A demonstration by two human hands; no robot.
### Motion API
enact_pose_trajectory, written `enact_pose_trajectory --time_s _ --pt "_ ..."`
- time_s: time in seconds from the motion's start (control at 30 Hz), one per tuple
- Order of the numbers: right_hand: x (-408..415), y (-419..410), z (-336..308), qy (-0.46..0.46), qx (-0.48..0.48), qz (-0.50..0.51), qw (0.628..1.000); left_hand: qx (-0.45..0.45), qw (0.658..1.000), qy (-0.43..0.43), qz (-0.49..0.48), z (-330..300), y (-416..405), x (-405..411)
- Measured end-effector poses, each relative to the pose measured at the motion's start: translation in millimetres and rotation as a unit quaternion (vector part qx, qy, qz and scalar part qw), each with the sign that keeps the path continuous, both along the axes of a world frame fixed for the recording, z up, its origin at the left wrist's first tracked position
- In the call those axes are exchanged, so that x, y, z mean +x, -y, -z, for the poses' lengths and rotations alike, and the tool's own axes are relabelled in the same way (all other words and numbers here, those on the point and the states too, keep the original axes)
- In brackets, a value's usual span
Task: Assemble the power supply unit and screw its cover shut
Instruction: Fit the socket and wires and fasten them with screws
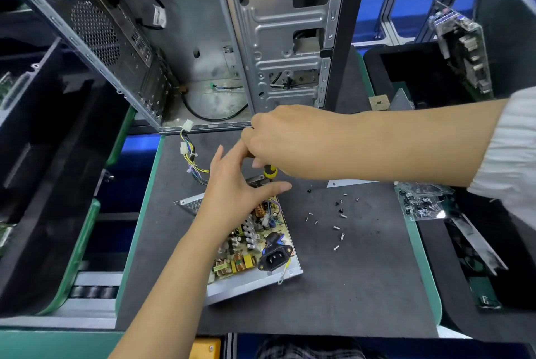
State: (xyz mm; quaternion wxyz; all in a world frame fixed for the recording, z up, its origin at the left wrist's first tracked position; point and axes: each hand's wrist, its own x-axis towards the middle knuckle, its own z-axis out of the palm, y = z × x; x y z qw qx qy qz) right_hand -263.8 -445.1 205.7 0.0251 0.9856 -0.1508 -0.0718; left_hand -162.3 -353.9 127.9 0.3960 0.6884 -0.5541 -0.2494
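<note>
The power supply unit (252, 245) lies uncovered on the dark mat, its circuit board with coils, capacitors and a black mains socket (274, 257) exposed in a silver metal tray. My right hand (278, 141) grips a screwdriver with a yellow-and-black handle (270, 172), pointed down at the unit's far end. My left hand (235, 187) hovers over that far end with fingers spread, the thumb reaching toward the screwdriver shaft. A cable bundle (190, 155) with white connectors runs off the unit's far side. Several loose screws (336, 222) lie scattered to the right.
An open computer case (220, 39) stands upright behind the mat. A clear bag of screws (420, 202) lies at the right edge, beside a flat silver metal sheet (352, 183). Black bins flank the mat left (43, 155) and right (420, 74); the right one holds a circuit card (464, 48).
</note>
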Motion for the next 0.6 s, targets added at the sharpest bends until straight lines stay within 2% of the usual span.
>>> enact_pose_trajectory --time_s 0.1,0.23,0.4,0.47,0.53,0.6 --pt "2.5 -6.1 -2.8 -0.004 -0.035 -0.023 0.999 -0.014 1.0 0.0 -0.026 1.2 1.0 -0.9" --pt "-0.7 -4.4 -5.8 -0.004 -0.064 0.008 0.998 -0.035 0.999 0.0 0.032 1.9 -0.9 2.3" --pt "-12.5 1.6 -5.6 -0.126 0.06 0.051 0.989 0.001 0.996 -0.021 0.091 -0.6 2.6 -12.0" --pt "-29.7 4.1 -9.3 -0.162 0.058 0.088 0.981 0.0 0.991 0.037 0.129 0.6 10.0 -15.4" --pt "-55.9 7.2 -10.9 -0.16 0.065 0.149 0.974 0.034 0.973 0.171 0.154 2.2 23.3 -14.0" --pt "-82.9 11.1 -6.9 -0.119 0.096 0.199 0.968 0.1 0.915 0.346 0.184 5.3 40.8 -18.0"
